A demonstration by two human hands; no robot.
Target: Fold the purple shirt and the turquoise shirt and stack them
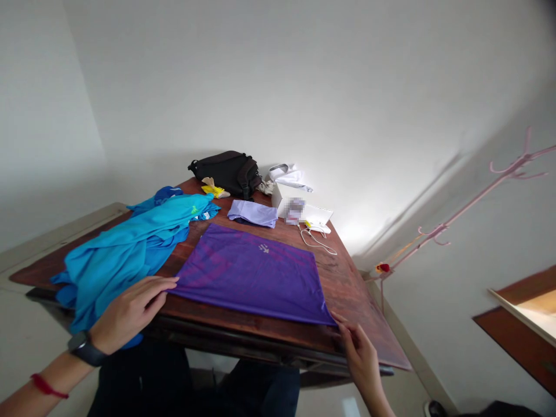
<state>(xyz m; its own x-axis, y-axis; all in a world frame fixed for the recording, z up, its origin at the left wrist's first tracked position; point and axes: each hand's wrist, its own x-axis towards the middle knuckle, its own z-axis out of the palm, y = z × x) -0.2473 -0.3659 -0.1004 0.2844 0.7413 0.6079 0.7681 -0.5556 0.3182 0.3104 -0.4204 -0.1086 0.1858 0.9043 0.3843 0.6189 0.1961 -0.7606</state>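
A purple shirt (256, 275), folded to a flat four-sided shape with a small pale logo, lies on the dark wooden table (347, 284). My left hand (132, 307) pinches its near left corner between thumb and fingers. At the near right corner, my right hand (357, 347) grips the cloth in the same way. The near edge runs taut between both hands, close to the table's front edge. Left of it, a heap of bright blue clothing (125, 243) hangs partly over the front, just beyond my left hand.
Behind the shirt lies a folded lavender cloth (252, 213). Farther back are a black bag (226, 171), a yellow item (214, 189), a white box (282, 200) with white cloth (289, 175) on top, and a white cable (319, 243). A pink coat stand (464, 211) leans into view at right.
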